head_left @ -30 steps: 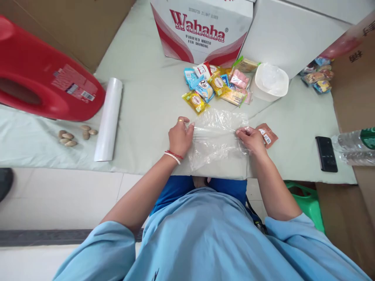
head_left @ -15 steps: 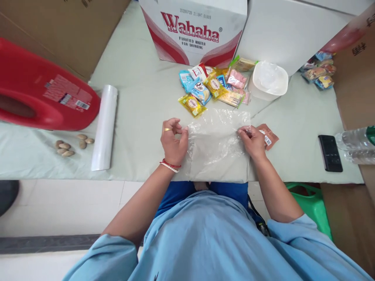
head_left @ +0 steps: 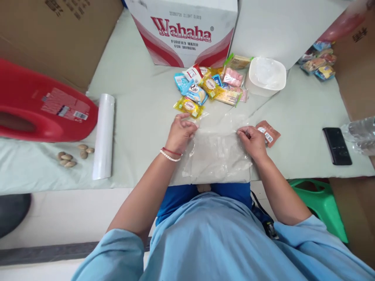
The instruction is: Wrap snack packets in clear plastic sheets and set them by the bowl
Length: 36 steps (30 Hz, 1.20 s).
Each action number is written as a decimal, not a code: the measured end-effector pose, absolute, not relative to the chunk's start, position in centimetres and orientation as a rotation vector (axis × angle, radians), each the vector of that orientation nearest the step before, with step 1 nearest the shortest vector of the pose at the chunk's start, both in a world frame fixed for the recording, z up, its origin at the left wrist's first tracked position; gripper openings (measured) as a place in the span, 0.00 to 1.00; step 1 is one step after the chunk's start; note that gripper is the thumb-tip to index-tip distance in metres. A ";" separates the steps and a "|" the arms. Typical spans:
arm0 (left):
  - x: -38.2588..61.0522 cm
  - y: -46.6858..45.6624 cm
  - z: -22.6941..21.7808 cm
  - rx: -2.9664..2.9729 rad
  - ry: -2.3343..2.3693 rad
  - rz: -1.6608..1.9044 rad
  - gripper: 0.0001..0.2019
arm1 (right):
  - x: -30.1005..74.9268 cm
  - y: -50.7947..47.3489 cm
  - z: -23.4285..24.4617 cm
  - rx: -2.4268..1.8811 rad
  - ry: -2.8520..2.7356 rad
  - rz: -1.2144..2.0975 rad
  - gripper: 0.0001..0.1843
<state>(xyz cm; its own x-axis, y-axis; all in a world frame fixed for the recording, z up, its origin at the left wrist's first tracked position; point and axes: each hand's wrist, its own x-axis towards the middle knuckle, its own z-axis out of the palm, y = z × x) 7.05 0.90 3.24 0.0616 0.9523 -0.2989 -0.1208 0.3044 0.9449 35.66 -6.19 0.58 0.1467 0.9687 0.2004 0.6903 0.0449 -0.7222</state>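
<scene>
A clear plastic bag (head_left: 218, 154) lies flat on the pale green table cover (head_left: 140, 105) right in front of me. My left hand (head_left: 180, 132) pinches its upper left edge with curled fingers. My right hand (head_left: 252, 140) pinches the upper right edge. A pile of small snack packets (head_left: 205, 88) sits just beyond the bag. A yellow packet (head_left: 189, 106) lies close to my left fingers. A brown sachet (head_left: 268, 133) rests beside my right hand.
A white bowl (head_left: 266, 76) stands right of the snacks, a Wahaha carton (head_left: 181, 31) behind them. To the left lie a white roll (head_left: 104, 134), a red jug (head_left: 43, 111) and several nuts (head_left: 72, 155). A black phone (head_left: 336, 146) and water bottle (head_left: 361, 132) are at right, a green stool (head_left: 319, 203) below.
Both hands stayed on the bag's top edge; the left hand shifted forward toward the yellow packet and the bag now lies flatter. The camera view drifted slightly.
</scene>
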 end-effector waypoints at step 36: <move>2.2 -6.0 0.4 2.330 1.649 0.356 0.35 | 36.3 -16.3 3.6 -1.723 -1.981 0.285 0.17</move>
